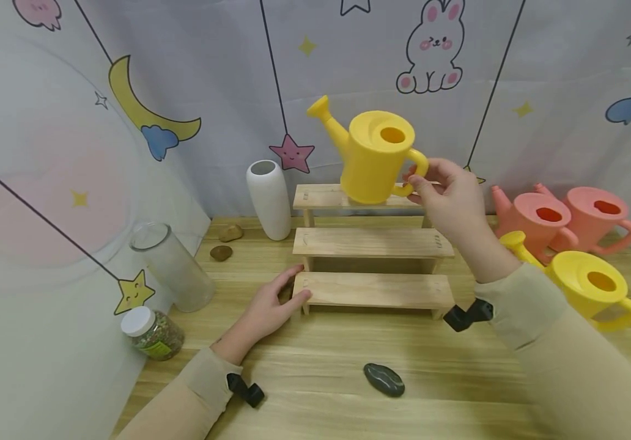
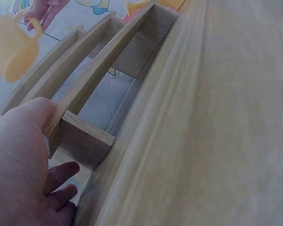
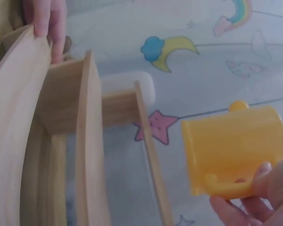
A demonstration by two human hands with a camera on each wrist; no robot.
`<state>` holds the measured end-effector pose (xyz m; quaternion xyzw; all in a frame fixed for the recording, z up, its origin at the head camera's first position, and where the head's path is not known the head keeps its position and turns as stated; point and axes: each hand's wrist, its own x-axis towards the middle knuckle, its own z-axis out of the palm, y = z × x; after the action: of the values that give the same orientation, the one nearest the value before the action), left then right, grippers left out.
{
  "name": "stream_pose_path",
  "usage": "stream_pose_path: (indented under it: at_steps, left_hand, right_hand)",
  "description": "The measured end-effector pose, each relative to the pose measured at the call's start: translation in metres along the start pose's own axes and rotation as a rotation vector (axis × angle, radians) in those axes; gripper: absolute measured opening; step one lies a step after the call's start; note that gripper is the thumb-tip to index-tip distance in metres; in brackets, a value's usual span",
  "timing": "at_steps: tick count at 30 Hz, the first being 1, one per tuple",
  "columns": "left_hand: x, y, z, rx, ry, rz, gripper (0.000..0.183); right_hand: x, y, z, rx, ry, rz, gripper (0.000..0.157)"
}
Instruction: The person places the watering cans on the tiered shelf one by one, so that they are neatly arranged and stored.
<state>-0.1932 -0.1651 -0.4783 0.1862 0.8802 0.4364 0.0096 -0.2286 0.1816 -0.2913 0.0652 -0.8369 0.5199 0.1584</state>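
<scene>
My right hand [image 1: 455,194] pinches the handle of a yellow watering can [image 1: 373,162], its spout pointing left. In the head view the can overlaps the top board of a three-step wooden stand [image 1: 373,288]; the right wrist view shows a gap between can and top board [image 3: 153,165]. My left hand [image 1: 263,310] grips the left end of the lowest step between thumb and index finger. In the left wrist view the thumb [image 2: 37,110] lies on the board while the other fingers [image 2: 61,179] hang loosely below it.
Left of the stand are a white vase [image 1: 269,201], two brown stones [image 1: 221,253], a clear glass vase [image 1: 175,269] and a white-lidded jar [image 1: 153,333]. A dark stone [image 1: 384,379] lies in front. At right stand another yellow watering can [image 1: 585,284] and two pink watering cans [image 1: 538,223].
</scene>
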Motion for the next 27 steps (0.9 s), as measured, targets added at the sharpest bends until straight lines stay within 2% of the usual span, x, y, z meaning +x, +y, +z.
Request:
stream_pose_path:
  at_steps: [6, 14, 27]
  left_hand:
    - [0.0, -0.001, 0.002, 0.014, 0.005, -0.008, 0.066]
    - [0.001, -0.001, 0.004, -0.002, 0.001, 0.005, 0.066]
    - [0.0, -0.003, 0.002, -0.005, 0.007, -0.009, 0.065]
  right_hand:
    - [0.01, -0.006, 0.026, 0.008, -0.041, 0.063, 0.038]
    - [0.02, -0.013, 0.045, 0.015, -0.051, 0.121, 0.038]
    - [0.021, -0.022, 0.068, -0.054, -0.086, 0.128, 0.038]
